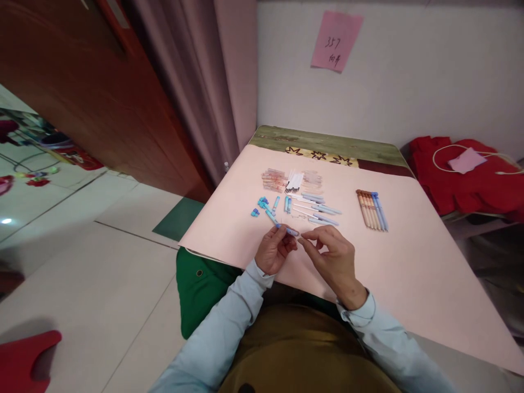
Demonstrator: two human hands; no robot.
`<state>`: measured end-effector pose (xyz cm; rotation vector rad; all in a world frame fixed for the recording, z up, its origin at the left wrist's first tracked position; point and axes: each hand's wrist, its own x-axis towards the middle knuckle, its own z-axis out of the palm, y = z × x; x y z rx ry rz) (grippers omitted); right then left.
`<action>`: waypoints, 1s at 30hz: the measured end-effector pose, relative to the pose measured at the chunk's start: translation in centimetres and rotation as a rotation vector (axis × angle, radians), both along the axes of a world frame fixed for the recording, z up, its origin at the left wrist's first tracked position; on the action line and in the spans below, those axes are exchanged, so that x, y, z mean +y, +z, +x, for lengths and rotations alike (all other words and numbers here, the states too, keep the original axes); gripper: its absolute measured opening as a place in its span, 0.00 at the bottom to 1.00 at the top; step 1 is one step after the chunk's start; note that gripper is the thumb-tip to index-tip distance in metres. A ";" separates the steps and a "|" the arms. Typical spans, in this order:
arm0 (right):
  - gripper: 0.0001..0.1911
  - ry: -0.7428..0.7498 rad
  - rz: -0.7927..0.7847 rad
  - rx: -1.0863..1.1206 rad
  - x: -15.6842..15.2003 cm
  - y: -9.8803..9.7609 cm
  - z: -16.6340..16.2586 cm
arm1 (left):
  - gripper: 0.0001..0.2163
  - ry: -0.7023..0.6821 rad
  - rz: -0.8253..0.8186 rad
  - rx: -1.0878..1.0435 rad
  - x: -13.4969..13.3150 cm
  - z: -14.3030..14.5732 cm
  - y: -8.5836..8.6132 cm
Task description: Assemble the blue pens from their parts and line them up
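My left hand (273, 250) pinches a blue printed pen barrel (292, 232) at the table's near side. Close to the barrel's right end, my right hand (333, 259) has thumb and forefinger brought together; whatever lies between them is too small to tell. Beyond the hands are a few light blue barrels (287, 205) and small blue toppers (263, 202). Several slim grey-blue pen parts with white rods (325, 209) point rightward. Farther back lie white sticks with dark ends (293, 182), between a reddish-brown bunch of thin pieces (274, 180) and a pale bunch (313, 181).
A row of brown and blue pens (371, 212) lies on the right of the pink-covered table (413, 273). Red cloth (470, 188) with a white cord is heaped beyond the right edge. To the left stand a curtain (196, 71) and a wooden door (123, 103).
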<state>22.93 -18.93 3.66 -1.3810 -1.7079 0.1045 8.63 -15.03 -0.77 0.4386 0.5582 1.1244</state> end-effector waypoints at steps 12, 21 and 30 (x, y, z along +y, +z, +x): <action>0.08 0.112 -0.281 0.244 0.2 0.0 -0.1 | 0.13 -0.032 -0.012 0.010 -0.2 0.0 0.3; 0.21 0.410 -0.820 1.005 0.6 -0.2 -0.2 | 0.18 -0.222 -0.007 0.089 -0.4 -0.4 0.2; 0.14 0.332 -0.650 0.856 -0.1 -0.6 -0.2 | 0.17 -0.192 -0.062 0.042 -0.3 -0.4 0.0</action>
